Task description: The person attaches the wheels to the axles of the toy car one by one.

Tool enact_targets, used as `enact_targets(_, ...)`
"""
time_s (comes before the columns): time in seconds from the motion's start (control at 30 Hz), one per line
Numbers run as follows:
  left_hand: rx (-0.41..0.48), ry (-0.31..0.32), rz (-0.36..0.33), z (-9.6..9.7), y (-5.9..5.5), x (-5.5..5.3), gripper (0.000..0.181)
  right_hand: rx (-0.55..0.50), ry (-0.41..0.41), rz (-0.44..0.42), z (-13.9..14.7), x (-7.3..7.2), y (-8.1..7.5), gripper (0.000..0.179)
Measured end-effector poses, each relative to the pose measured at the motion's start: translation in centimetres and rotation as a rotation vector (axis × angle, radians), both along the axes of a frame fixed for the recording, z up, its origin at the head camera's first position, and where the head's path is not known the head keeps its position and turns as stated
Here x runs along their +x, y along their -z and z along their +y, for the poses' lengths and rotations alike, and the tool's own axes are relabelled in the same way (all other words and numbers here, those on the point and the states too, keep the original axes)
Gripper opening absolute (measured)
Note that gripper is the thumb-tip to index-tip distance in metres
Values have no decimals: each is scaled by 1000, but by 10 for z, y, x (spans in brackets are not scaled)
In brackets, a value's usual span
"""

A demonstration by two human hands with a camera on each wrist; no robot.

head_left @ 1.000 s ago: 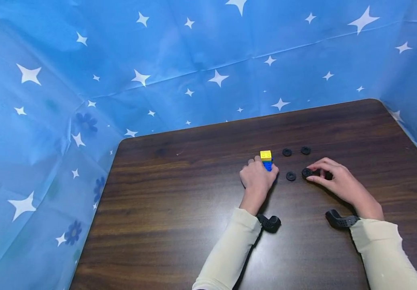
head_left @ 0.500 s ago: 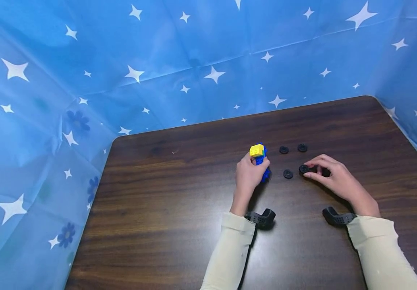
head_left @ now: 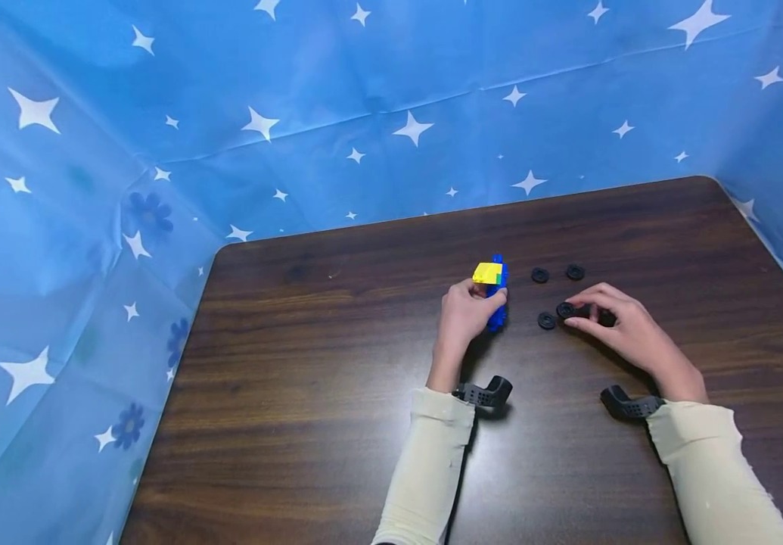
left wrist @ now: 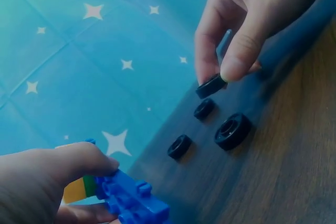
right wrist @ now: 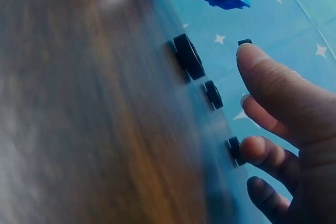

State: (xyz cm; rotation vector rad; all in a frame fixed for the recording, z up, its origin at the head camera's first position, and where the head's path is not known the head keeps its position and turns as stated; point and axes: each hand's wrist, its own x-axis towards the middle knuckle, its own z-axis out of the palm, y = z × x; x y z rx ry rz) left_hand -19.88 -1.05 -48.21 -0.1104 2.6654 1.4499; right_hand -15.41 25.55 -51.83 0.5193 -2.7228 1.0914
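My left hand [head_left: 461,316] holds a toy-brick car body [head_left: 497,309] tipped on its side. Its base is blue, with yellow and green bricks; in the left wrist view studs line the blue base [left wrist: 137,203] beyond the thumb. With thumb and fingertips my right hand [head_left: 626,327] pinches a black toy wheel [head_left: 565,309], raised above the tabletop in the left wrist view. Three similar wheels lie flat on the table: a near one [head_left: 546,321] just left of the held wheel, and two [head_left: 539,275] [head_left: 575,271] farther back. Only the held wheel's edge [right wrist: 244,41] shows past my right thumb.
The dark wood-grain table [head_left: 323,356] reaches back to a blue star-patterned cloth [head_left: 337,113], which hangs behind it and along both sides. Each wrist wears a black strap with a curved mount [head_left: 489,393].
My left hand has lifted the brick car body and turned it onto its side, with the blue base facing right. My right hand has raised the pinched wheel and moved it slightly left.
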Motion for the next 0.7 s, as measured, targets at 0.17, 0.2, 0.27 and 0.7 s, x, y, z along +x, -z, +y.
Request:
enact_targets(0.17, 47, 16, -38, 0, -4, 1, 38, 1, -4, 4, -5, -1, -1, 27)
enact_targets(0.2, 58, 18, -42, 0, -4, 1, 39, -1, -7, 11, -6, -2, -1, 27)
enact_targets(0.27, 70, 27, -54, 0, -5, 2, 40, -8, -17, 25, -9, -2, -1, 27)
enact_targets(0.7, 88, 48, -30, 1, -4, 2, 40, -31, -69, 84, -20, -3, -2, 27)
